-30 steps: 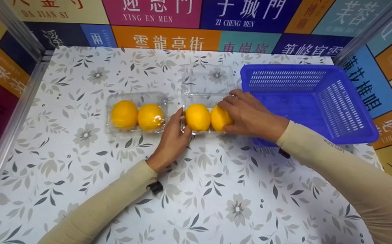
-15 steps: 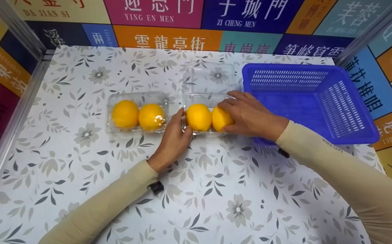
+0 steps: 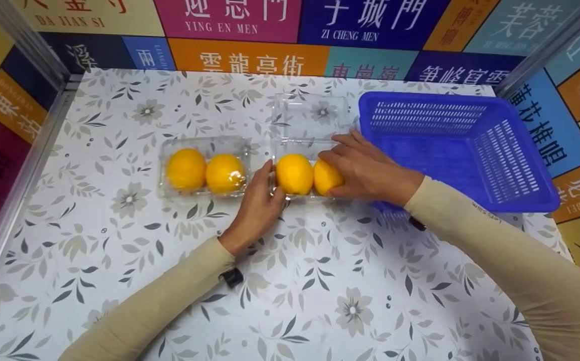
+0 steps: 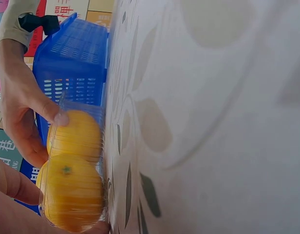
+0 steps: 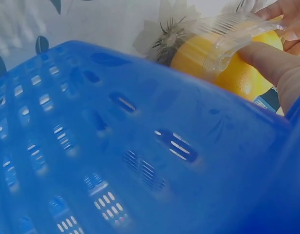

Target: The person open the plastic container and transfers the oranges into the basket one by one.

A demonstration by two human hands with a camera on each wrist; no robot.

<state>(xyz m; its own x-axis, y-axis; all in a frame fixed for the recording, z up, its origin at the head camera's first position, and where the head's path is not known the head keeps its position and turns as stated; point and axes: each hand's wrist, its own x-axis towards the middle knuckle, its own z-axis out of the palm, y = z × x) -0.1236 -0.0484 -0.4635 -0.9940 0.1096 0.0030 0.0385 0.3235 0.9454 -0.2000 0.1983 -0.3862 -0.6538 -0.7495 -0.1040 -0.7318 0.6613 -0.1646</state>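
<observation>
A clear plastic clamshell box lies with its lid folded back, holding two oranges side by side. My left hand holds the box at its left end, thumb at the front corner and fingers along the side. Over the right-hand orange curls my right hand, gripping it with thumb in front and fingers behind. The other orange sits untouched beside it. In the left wrist view, the right thumb presses at the far orange by the box's front wall. The right wrist view is mostly blocked by the basket.
A second clear box with its lid down stands to the left, with two oranges inside. At the right is a blue slotted basket, its left edge close to the right hand. Printed panels border the flower-patterned tabletop.
The right hand has shifted very slightly left over its orange, with its fingers changing position a little. The left hand and the boxes keep their places.
</observation>
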